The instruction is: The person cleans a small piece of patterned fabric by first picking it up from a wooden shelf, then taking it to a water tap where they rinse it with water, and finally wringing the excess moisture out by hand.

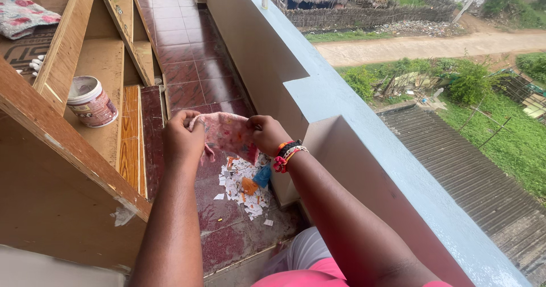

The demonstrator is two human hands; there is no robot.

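Holding pink cloth [227, 132] | left hand [183, 142] | right hand [267, 134] | tub [91, 101] contents unclear

cloth [227, 132]: soft faded pink fabric, matt, stained, pinched by fingers [196, 129] | floor tiles [193, 73]: glossy dark red, speckled | scraps [242, 187]: torn white paper, matt | boards [65, 48]: bare plywood, rough-edged, left of frame | tub [91, 101]: smooth plastic | parapet [352, 116]: painted masonry, pale blue, slightly glossy

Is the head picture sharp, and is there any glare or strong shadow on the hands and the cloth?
Head view: soft, even daylight, no glare or hard shadow; left hand, right hand and pink cloth are fairly sharp.
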